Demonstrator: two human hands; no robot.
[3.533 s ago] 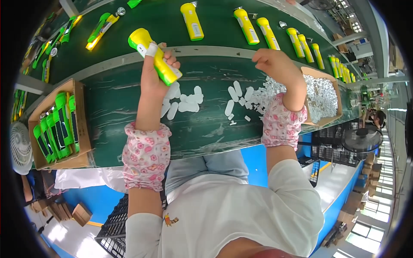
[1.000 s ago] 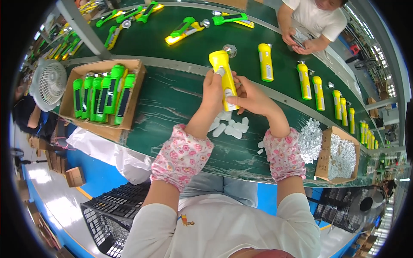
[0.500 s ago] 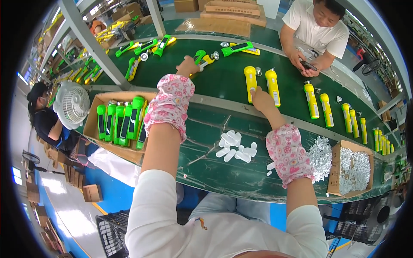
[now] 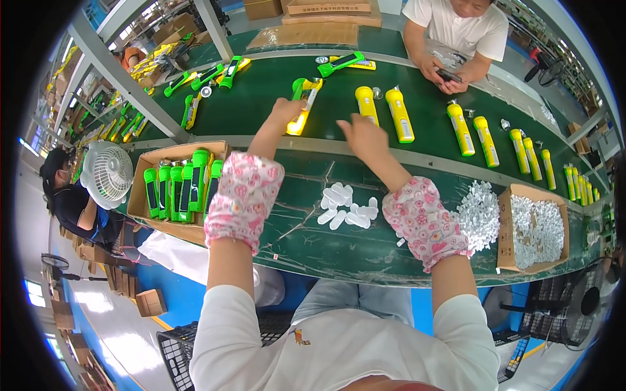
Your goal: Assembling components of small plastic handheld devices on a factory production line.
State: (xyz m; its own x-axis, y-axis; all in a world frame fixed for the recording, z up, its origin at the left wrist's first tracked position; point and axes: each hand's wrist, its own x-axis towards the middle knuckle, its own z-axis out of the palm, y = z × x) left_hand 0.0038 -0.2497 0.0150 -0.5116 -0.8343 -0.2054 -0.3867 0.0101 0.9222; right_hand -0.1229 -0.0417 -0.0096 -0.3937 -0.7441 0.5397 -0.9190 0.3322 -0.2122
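Note:
My left hand (image 4: 287, 112) has its fingers closed on an opened flashlight (image 4: 302, 120), its yellow and green halves apart and parts showing inside. My right hand (image 4: 365, 138) is empty with its fingers apart, in front of a yellow flashlight (image 4: 366, 103) whose lower end it hides. Another yellow flashlight (image 4: 399, 117) stands right of that one. Below my hands, a small pile of white oval plastic pieces (image 4: 347, 206) lies on the green bench. On the left, a cardboard box (image 4: 176, 227) holds several green flashlights (image 4: 186, 184) packed upright.
Further yellow flashlights (image 4: 485, 141) line the belt to the right. Green-and-yellow ones (image 4: 229, 72) lie at the back left. Small clear pieces (image 4: 479, 218) are heaped beside a cardboard box (image 4: 506, 228). Across the belt a person (image 4: 466, 32) holds a phone. A white fan (image 4: 107, 174) stands left.
My left hand has drawn the opened flashlight nearer and stood it more upright. My right hand has come away from the yellow flashlight, moving left with its fingers spread. My view has shifted slightly.

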